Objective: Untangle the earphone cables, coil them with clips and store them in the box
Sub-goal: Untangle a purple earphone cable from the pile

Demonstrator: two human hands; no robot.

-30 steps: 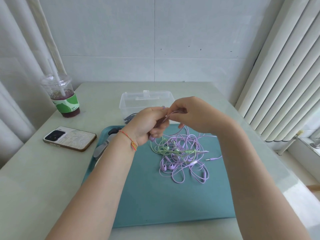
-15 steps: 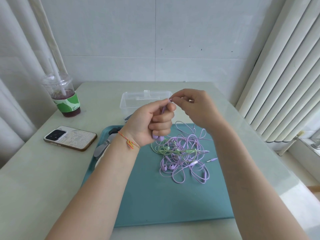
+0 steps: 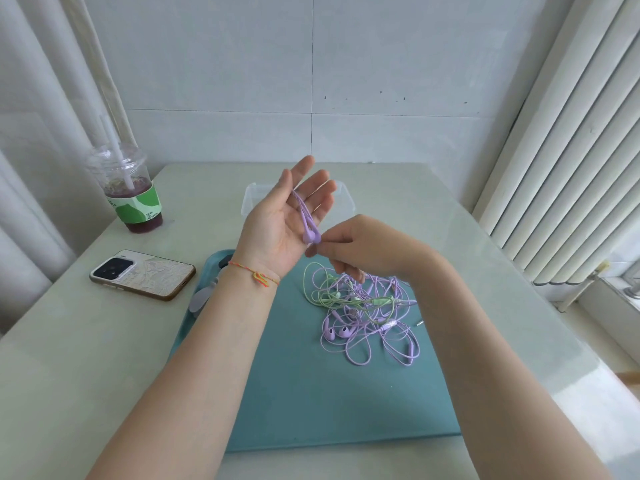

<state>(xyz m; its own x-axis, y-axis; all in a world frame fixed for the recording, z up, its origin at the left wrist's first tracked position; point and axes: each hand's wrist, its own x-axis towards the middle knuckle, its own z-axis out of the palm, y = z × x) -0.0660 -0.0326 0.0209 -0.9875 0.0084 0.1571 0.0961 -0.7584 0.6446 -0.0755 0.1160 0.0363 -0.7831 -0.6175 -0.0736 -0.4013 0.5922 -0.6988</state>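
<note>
My left hand is lying open, palm up, purple earbuds hanging across its fingers; right hand is pinching them, above tangled earphone cables on teal tray.

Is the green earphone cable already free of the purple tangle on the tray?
No, the green earphone cable lies woven through the purple cables on the teal tray.

Scene is evenly lit by soft daylight admitted through the blinds on the right. A bright wash is seen on the table along its right edge and near-right corner. Shadows are faint and diffuse. Strong wide-angle bowing is noted at the frame edges. Focus is acceptable overall; the right hand is slightly motion-blurred.
</note>
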